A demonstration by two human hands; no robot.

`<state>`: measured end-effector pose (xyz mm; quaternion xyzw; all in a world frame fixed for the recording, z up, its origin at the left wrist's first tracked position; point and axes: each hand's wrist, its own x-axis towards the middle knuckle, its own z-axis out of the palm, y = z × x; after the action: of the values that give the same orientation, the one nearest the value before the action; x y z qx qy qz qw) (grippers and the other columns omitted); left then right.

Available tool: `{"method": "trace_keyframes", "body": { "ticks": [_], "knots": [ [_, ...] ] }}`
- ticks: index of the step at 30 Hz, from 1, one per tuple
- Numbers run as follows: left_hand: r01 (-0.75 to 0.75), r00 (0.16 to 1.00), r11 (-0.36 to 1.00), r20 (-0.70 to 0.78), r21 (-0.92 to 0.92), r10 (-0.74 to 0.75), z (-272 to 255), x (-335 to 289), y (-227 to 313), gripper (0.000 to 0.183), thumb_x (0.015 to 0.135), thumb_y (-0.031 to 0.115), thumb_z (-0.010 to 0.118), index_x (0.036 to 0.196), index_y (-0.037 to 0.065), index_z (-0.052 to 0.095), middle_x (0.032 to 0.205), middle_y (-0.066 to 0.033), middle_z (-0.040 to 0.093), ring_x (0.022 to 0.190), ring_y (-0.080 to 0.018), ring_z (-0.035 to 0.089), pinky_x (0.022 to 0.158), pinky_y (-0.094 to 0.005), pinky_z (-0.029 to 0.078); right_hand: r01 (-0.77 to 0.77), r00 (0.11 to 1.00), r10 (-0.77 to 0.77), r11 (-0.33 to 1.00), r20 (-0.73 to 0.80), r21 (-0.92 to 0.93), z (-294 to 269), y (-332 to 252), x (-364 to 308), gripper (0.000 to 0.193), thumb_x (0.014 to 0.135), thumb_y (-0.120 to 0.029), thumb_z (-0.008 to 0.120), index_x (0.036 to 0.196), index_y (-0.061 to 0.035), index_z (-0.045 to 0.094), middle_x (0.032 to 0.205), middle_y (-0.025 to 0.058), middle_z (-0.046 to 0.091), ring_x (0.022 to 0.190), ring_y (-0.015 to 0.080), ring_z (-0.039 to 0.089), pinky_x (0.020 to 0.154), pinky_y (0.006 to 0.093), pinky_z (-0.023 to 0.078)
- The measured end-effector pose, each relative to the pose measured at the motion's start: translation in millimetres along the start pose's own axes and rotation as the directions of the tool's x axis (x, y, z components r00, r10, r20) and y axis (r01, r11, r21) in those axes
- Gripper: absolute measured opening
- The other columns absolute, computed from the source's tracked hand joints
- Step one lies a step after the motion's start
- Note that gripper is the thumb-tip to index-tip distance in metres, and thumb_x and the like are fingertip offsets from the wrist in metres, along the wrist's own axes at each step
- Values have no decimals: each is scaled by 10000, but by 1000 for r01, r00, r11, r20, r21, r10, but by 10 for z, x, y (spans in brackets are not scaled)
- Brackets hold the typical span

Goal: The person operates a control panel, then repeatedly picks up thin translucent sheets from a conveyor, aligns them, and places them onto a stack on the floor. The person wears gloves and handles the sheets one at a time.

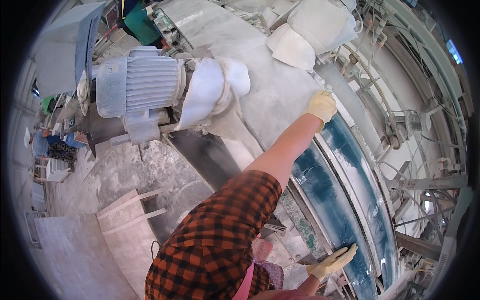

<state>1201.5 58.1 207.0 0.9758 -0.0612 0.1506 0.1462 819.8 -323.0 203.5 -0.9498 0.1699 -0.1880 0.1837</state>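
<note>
Two dusty blue belts (pixel 325 187) run side by side along the machine on my right, with a pale rail (pixel 345 170) between them. My left hand (pixel 322 106), in a cream glove, reaches far forward to the upper end of the belts, beside the white dusty cover. Its fingers are curled closed, and whatever may be in them is hidden. Lower down, my right hand (pixel 334 261), in a matching glove, lies on the near blue belt with fingers stretched out flat and nothing held.
A ribbed electric motor (pixel 145 82) coated in white dust sits to the left of a long dusty metal cover (pixel 275 85). Another whitened housing (pixel 320 30) stands at the far end. Pipes and cables line the right. Leaning boards (pixel 127 225) stand at lower left; a person (pixel 42 145) is farther off.
</note>
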Motion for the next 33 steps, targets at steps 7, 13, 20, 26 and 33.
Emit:
{"method": "trace_keyframes", "body": {
  "ticks": [7, 13, 20, 26, 33],
  "knots": [
    [-72, 997, 997, 0, -16, 72, -18, -13, -73, 206, 915, 250, 684, 868, 72, 776, 1056, -138, 742, 1145, -294, 647, 1041, -395, 480, 27, 1000, -25, 994, 17, -110, 4, -10, 20, 471, 1143, -269, 427, 1494, 29, 524, 1548, 226, 509, 1463, 382, 431, 1220, 486, 333],
    [-257, 957, 945, 191, 202, 220, -195, 1, 16, 131, 865, 164, 676, 884, 118, 797, 1018, -120, 756, 1101, -305, 677, 1024, -405, 496, 33, 999, -33, 996, -5, -80, 41, 71, 26, 474, 1141, -275, 439, 1487, 35, 531, 1541, 242, 509, 1453, 399, 437, 1214, 492, 332],
    [-118, 993, 991, 21, 59, 117, 26, 15, 65, 184, 903, 198, 647, 822, 217, 811, 998, -53, 770, 1115, -225, 684, 972, -450, 505, 58, 998, -63, 983, -23, -172, 46, 49, 61, 416, 1104, -202, 506, 1430, 45, 578, 1492, 267, 556, 1410, 436, 478, 1192, 505, 353],
    [-138, 988, 990, 82, 40, 134, -7, 6, 78, 234, 939, 279, 643, 940, 91, 782, 1034, -159, 719, 1139, -330, 625, 996, -432, 489, 68, 997, -74, 979, -25, -191, 50, 36, 63, 434, 1102, -215, 496, 1437, 51, 564, 1473, 297, 557, 1386, 467, 485, 1175, 520, 359],
    [-2, 1000, 965, 14, -262, 6, -135, -486, 665, 472, 973, 348, 615, 1292, 3, 659, 1379, -237, 584, 1309, -418, 511, 1163, -501, 355, 63, 998, -63, 983, 6, -172, 57, 105, 58, 476, 1112, -289, 480, 1458, 29, 556, 1519, 285, 522, 1428, 454, 454, 1205, 512, 329]
  ]
}}
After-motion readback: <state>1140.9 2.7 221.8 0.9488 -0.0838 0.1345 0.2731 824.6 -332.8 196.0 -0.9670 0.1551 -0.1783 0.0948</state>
